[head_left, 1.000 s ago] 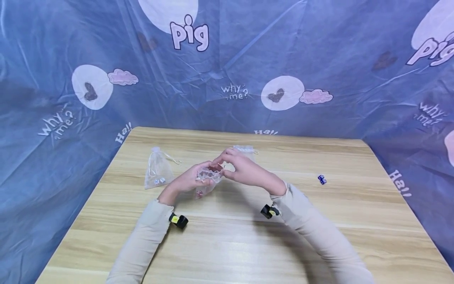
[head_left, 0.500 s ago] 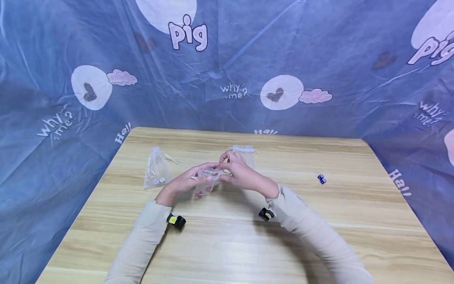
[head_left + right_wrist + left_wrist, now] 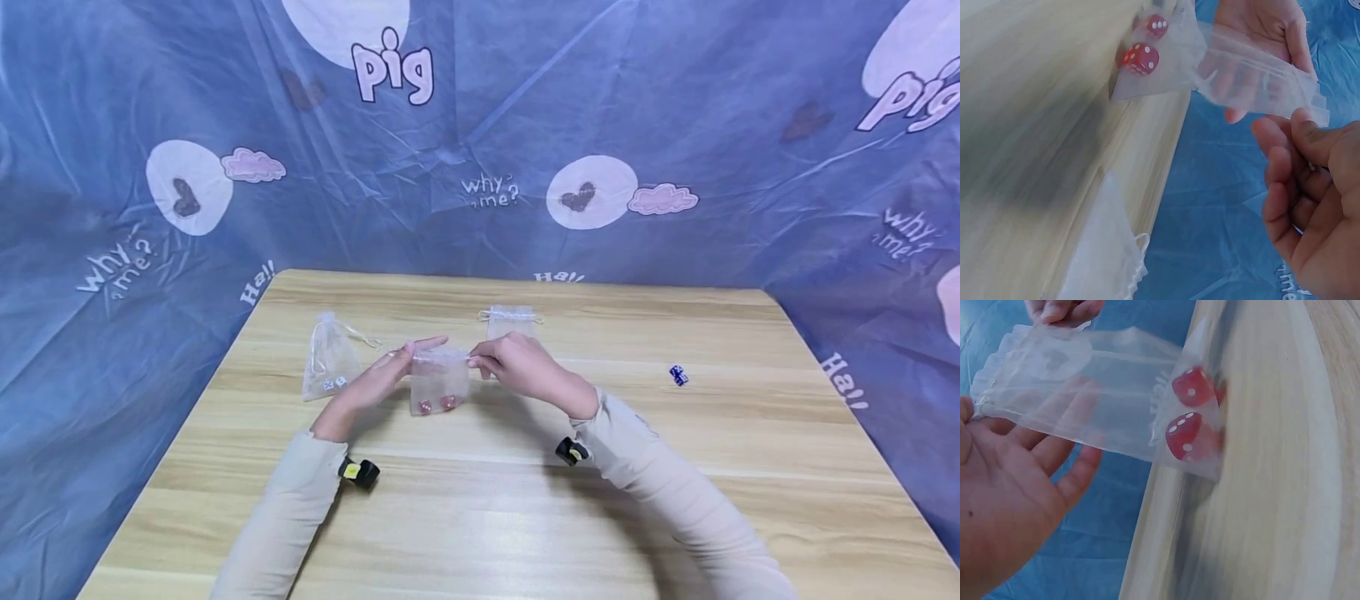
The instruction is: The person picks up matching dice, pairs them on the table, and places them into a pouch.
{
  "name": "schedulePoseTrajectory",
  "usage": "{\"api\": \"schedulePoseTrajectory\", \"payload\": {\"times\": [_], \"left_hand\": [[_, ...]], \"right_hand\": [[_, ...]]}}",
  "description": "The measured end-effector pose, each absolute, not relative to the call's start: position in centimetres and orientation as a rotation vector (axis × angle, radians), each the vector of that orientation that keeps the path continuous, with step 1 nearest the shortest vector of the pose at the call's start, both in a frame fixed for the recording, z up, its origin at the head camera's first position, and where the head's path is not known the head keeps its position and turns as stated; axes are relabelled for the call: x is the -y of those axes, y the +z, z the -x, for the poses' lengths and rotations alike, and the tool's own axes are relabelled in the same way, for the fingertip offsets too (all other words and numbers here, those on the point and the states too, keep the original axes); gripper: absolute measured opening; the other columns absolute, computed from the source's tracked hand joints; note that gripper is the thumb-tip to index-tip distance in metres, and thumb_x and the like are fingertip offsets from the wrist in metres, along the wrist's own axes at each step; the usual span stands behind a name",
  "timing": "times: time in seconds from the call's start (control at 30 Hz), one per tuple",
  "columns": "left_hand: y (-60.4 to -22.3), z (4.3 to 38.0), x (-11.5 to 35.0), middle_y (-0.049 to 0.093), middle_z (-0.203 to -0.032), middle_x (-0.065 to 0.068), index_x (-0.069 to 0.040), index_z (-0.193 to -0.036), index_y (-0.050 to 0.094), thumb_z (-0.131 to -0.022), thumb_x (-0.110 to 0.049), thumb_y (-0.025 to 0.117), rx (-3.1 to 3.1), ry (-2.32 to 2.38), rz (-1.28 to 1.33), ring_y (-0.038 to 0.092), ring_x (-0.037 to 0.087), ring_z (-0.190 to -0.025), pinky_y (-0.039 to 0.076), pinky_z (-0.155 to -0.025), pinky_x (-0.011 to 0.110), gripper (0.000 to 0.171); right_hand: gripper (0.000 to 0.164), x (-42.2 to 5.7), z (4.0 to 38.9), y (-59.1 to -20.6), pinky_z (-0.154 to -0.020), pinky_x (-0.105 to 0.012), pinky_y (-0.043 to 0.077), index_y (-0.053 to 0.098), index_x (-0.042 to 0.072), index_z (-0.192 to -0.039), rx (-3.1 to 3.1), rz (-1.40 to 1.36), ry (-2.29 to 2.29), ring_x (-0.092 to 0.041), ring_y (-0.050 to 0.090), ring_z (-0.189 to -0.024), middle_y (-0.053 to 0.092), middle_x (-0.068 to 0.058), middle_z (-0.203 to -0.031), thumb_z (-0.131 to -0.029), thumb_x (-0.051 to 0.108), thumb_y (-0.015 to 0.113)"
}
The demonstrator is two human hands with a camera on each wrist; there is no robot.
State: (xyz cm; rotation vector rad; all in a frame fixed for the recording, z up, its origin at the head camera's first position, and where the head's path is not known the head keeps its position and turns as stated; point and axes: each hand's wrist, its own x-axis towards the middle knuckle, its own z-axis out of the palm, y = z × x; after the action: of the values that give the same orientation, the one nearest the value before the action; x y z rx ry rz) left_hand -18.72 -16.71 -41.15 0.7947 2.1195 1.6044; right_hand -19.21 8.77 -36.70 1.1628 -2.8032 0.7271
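Observation:
A sheer white drawstring pouch (image 3: 438, 379) hangs upright between both hands, with two red dice (image 3: 1192, 434) at its bottom. My left hand (image 3: 375, 383) pinches the pouch's top corner at the thumb, its other fingers stretched out behind the mesh. On the opposite side, my right hand (image 3: 521, 371) pinches the drawstring end between thumb and curled forefinger. The pouch's top is gathered into a ruffle in the left wrist view. In the right wrist view the dice (image 3: 1142, 58) show through the mesh, low over the tabletop.
At left lies another sheer pouch (image 3: 330, 358) with white dice (image 3: 334, 383) inside. Behind my right hand a flat pouch (image 3: 512, 321) lies on the wooden table (image 3: 465, 517). Several blue dice (image 3: 678, 375) sit at right. A printed blue cloth (image 3: 480, 125) hangs behind.
My hands have moved apart, and the bunched pouch now hangs stretched flat between them. Its two red dice show plainly at the bottom. My right hand has gone from the opening to the drawstring side.

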Motion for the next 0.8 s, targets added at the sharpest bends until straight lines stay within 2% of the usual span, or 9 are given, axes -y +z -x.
{"api": "schedulePoseTrajectory", "payload": {"times": [0.1,0.23,0.37,0.5,0.57,0.67,0.8], "left_hand": [[-41.0,18.7,16.9,0.047,-0.144,0.021,-0.007,-0.148,0.037,-0.106,-0.037,0.011,-2.154,1.638,-0.776,0.047,0.043,-0.130,0.028,-0.111,0.061,0.057],[-40.7,18.5,17.5,0.055,-0.138,0.016,-0.012,-0.145,0.042,-0.107,-0.036,0.015,-2.312,1.553,-0.715,0.053,0.039,-0.125,0.026,-0.113,0.060,0.053],[-40.5,18.4,18.4,0.053,-0.141,0.010,-0.009,-0.136,0.055,-0.108,-0.030,0.016,-2.435,1.427,-0.736,0.046,0.034,-0.134,0.024,-0.116,0.055,0.052],[-40.7,18.7,18.8,0.045,-0.147,0.014,-0.002,-0.127,0.061,-0.108,-0.023,0.017,-2.447,1.354,-0.795,0.039,0.036,-0.138,0.026,-0.115,0.053,0.053],[-41.1,18.8,18.7,0.042,-0.148,0.019,0.002,-0.129,0.057,-0.108,-0.022,0.020,-2.413,1.355,-0.759,0.036,0.039,-0.139,0.025,-0.116,0.053,0.050],[-41.8,18.8,18.5,0.035,-0.150,0.025,0.004,-0.140,0.044,-0.107,-0.026,0.029,-2.313,1.392,-0.631,0.033,0.043,-0.139,0.023,-0.116,0.054,0.047],[-42.4,18.4,18.3,0.037,-0.148,0.028,-0.007,-0.153,0.023,-0.104,-0.027,0.038,-2.198,1.446,-0.535,0.038,0.044,-0.136,0.026,-0.114,0.056,0.054]], "right_hand": [[0.018,-9.2,19.2,-36.8,-0.064,-0.025,0.052,0.074,0.012,-0.094,2.793,-1.164,0.712,-0.003,0.057,-0.059,0.065,0.008,-0.063,-0.094,0.022,0.060],[0.018,-10.0,19.3,-36.8,-0.065,-0.028,0.054,0.075,0.012,-0.097,2.817,-1.137,0.733,-0.004,0.061,-0.061,0.067,0.008,-0.065,-0.095,0.022,0.060],[0.019,-11.0,19.6,-36.9,-0.065,-0.029,0.054,0.075,0.012,-0.099,2.881,-1.051,0.795,-0.004,0.063,-0.062,0.069,0.007,-0.067,-0.094,0.023,0.061],[0.019,-11.5,20.0,-37.4,-0.061,-0.023,0.052,0.075,0.007,-0.100,2.945,-1.020,0.921,-0.004,0.061,-0.059,0.070,0.004,-0.068,-0.093,0.020,0.062],[0.020,-11.2,20.2,-37.8,-0.058,-0.021,0.052,0.073,0.004,-0.104,2.977,-1.021,1.016,-0.006,0.062,-0.059,0.071,0.000,-0.071,-0.093,0.017,0.063],[0.029,-10.2,20.3,-38.7,-0.067,-0.023,0.055,0.067,0.003,-0.115,3.015,-1.054,1.081,-0.011,0.066,-0.070,0.073,-0.005,-0.083,-0.090,0.018,0.066],[0.052,-8.5,19.9,-40.2,-0.088,-0.033,0.055,0.052,0.004,-0.134,3.060,-1.119,1.057,-0.021,0.069,-0.094,0.072,-0.009,-0.104,-0.088,0.023,0.068]]}}
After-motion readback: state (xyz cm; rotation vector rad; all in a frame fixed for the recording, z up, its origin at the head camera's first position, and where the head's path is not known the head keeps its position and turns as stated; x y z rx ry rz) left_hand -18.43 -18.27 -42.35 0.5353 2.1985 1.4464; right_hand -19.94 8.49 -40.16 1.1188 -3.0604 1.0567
